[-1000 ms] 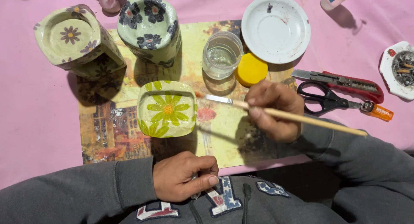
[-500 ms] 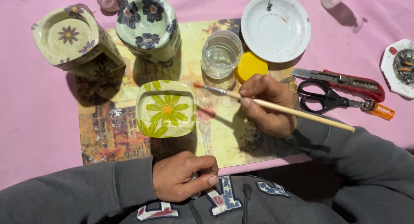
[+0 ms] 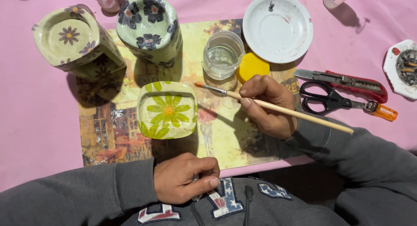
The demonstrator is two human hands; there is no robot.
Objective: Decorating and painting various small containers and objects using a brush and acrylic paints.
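Observation:
My right hand [image 3: 267,105] grips a wooden paintbrush [image 3: 278,108]; its orange-tipped bristles point left, just below a clear glass of water [image 3: 223,54]. Left of the brush tip stands a square pot with yellow-green daisies [image 3: 167,110] on a printed paper mat [image 3: 108,130]. My left hand [image 3: 184,178] is curled against my grey sweatshirt at the table's near edge, pinching something small that I cannot make out.
Two more flowered pots stand at the back: one with purple flowers [image 3: 76,41], one with dark blue flowers [image 3: 150,28]. A yellow lid [image 3: 253,66], white saucer [image 3: 278,27], box cutter [image 3: 343,81], black scissors [image 3: 332,100], orange lighter [image 3: 382,111] and ashtray [image 3: 402,67] lie on the pink cloth.
My right hand has lifted the brush away from the daisy pot, up and to the right toward the glass. My left hand has stayed in place.

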